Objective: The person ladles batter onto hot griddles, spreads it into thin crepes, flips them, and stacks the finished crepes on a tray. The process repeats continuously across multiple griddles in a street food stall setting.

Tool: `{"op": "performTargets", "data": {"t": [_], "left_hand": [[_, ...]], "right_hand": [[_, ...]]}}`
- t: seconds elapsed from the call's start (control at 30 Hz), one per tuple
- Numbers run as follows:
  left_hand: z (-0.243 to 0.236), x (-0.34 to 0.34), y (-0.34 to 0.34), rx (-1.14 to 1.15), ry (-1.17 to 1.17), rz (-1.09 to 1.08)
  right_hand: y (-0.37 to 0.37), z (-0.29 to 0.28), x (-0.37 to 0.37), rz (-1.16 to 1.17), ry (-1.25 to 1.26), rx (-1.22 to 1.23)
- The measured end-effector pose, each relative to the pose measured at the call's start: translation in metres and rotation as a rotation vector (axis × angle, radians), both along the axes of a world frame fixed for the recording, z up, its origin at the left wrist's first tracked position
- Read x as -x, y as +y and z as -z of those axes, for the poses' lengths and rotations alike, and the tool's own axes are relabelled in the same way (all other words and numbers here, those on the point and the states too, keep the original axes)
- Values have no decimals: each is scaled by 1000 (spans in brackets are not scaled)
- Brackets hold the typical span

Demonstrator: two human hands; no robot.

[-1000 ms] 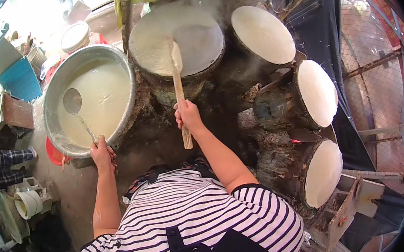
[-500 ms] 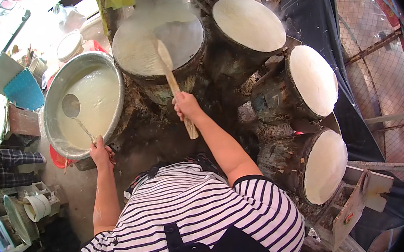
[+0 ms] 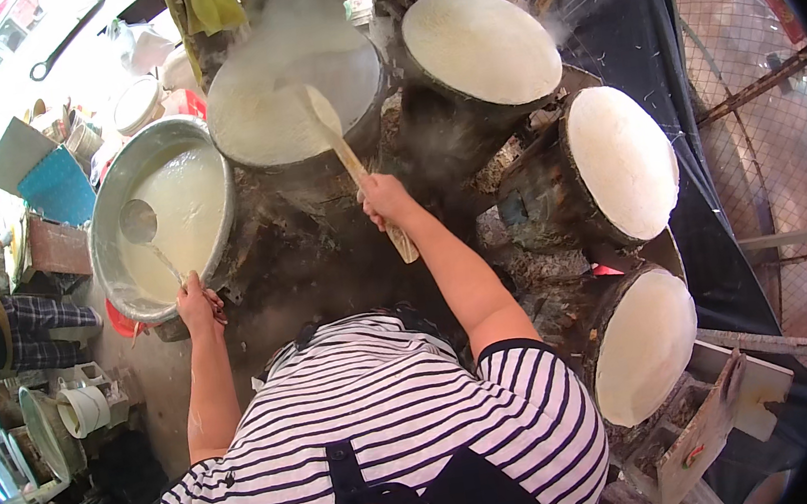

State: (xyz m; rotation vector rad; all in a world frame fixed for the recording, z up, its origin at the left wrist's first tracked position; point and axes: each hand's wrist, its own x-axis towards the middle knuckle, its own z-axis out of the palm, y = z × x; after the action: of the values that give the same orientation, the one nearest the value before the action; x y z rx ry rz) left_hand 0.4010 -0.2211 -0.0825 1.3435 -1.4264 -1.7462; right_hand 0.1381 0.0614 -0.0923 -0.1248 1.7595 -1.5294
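Observation:
My right hand (image 3: 384,201) is closed round the handle of a long wooden paddle (image 3: 343,149). The paddle's flat blade lies over the steaming round griddle (image 3: 241,121) straight ahead. Pale batter covers that griddle's left side, and a grey patch shows on the right; steam blurs its far edge. In my left hand (image 3: 198,303) is the thin handle of a ladle (image 3: 138,222). Its round bowl sits at the surface of the creamy batter (image 3: 182,209) in a big metal basin (image 3: 224,188) to the left.
Several more drum-like stoves curve round my right, their tops pale: one (image 3: 481,46), another (image 3: 622,163), a nearer one (image 3: 645,347). A wire-mesh fence (image 3: 757,138) stands beyond. At far left are a person in plaid trousers (image 3: 44,316) and a white bucket (image 3: 85,410).
My right hand and the paddle have shifted a little to the right relative to the griddle, the handle slanting more. The ladle stays about the same in the basin. The whole view has swung slightly.

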Motion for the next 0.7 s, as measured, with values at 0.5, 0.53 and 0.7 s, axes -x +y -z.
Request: {"op": "performTargets", "data": {"t": [0.5,0.53,0.7], "left_hand": [[-42,38,66,-53,-76,-104],[-30,37,61,-29,-56,-126],[-21,43,69,1,-30,-156]], "right_hand": [[36,-9,72,-120,82,-96],[37,-18,80,-114,35,-72],[40,-19,46,-276,-1,28]]}}
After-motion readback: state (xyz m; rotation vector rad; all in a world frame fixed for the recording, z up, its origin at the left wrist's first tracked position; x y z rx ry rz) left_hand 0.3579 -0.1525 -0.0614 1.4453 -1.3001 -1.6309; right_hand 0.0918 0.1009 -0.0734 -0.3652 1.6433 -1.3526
